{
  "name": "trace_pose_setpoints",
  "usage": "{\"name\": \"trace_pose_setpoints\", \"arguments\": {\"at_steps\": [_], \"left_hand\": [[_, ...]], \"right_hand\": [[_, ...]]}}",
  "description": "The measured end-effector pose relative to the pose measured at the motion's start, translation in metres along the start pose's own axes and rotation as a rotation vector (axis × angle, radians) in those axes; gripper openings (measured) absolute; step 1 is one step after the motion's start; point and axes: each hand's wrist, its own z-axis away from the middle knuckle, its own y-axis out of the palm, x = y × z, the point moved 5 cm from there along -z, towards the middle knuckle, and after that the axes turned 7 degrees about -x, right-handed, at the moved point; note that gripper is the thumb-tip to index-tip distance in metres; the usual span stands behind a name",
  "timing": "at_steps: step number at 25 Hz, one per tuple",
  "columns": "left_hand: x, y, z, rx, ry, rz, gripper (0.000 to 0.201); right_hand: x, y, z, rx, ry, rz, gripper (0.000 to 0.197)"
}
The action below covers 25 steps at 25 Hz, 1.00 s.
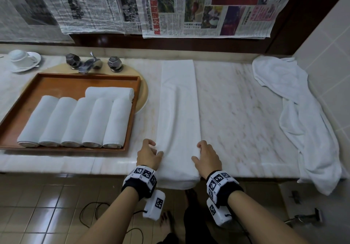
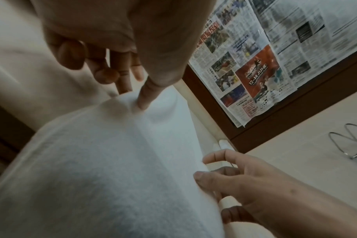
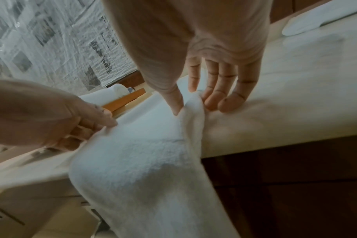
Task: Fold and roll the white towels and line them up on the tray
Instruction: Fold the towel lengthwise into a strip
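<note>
A long folded white towel (image 1: 178,107) lies as a strip across the marble counter (image 1: 236,111), its near end hanging over the front edge. My left hand (image 1: 156,148) pinches the strip's left edge near the counter front, thumb on top (image 2: 132,95). On the right edge, my right hand (image 1: 198,151) pinches the cloth between thumb and fingers (image 3: 195,106). To the left, a wooden tray (image 1: 62,84) holds several rolled white towels (image 1: 72,122) side by side. One more roll (image 1: 109,93) lies crosswise behind them.
An unfolded white towel (image 1: 303,114) sprawls at the counter's right end and droops over the edge. A faucet (image 1: 89,63) with two knobs and a cup on a saucer (image 1: 22,58) stand behind the tray. Newspaper (image 1: 170,6) covers the back wall; a tiled wall (image 1: 331,44) closes the right.
</note>
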Motion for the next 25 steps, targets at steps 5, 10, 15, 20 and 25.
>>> {"name": "trace_pose_setpoints", "arguments": {"at_steps": [5, 10, 15, 20, 25], "left_hand": [[-0.011, 0.007, -0.015, -0.018, -0.040, 0.012, 0.039], [-0.024, 0.009, -0.035, -0.081, -0.065, 0.047, 0.037], [-0.041, 0.016, -0.060, -0.109, -0.064, 0.114, 0.035], [-0.058, 0.022, -0.085, -0.110, -0.085, 0.130, 0.039], [-0.075, 0.025, -0.113, -0.194, -0.125, 0.185, 0.032]], "right_hand": [[0.009, 0.001, -0.012, -0.003, 0.017, 0.014, 0.035], [0.015, 0.000, -0.038, 0.011, 0.050, -0.005, 0.036], [0.025, -0.002, -0.069, 0.010, 0.046, -0.018, 0.037], [0.032, -0.007, -0.103, 0.001, 0.071, -0.023, 0.037], [0.040, -0.013, -0.143, -0.007, 0.033, -0.030, 0.032]]}}
